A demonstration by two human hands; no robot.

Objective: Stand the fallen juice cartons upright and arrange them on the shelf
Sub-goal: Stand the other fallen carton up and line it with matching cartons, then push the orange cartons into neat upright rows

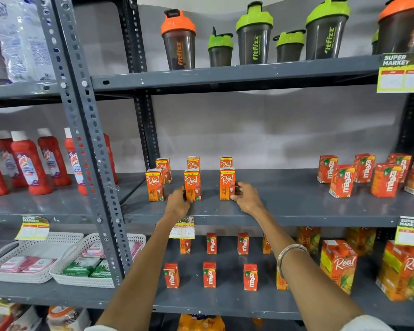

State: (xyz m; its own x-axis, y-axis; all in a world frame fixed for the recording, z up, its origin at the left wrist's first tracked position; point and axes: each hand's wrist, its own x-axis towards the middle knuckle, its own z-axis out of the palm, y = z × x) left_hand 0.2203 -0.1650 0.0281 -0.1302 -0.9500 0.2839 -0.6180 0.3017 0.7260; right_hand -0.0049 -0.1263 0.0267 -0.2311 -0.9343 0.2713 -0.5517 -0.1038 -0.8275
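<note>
so we're at the middle shelf [285,211] with six little real litchi cartons standing in two rows of three, all upright as far as we can see, none lying down in this group. our left hand [177,202] is at the lower left side of the middle front carton [192,185], fingers curled narrow round its edge and touching it, though we can't really tell if it's a proper pinch or just a nudge. our right hand [246,197] is against the right side of the right front carton [227,183], fingertips wrapped on its lower half. these look like small light drink packs, stiff card but squashable if we squeeze, and tall for their footprint so probably tippy. we'd say hold low on the two side faces, light pressure, and slide rather than lift so they don't knock the back row [193,162]. the maaza cartons [342,180] further right on the same shelf sit at messy angles, probably next to tidy.
</note>
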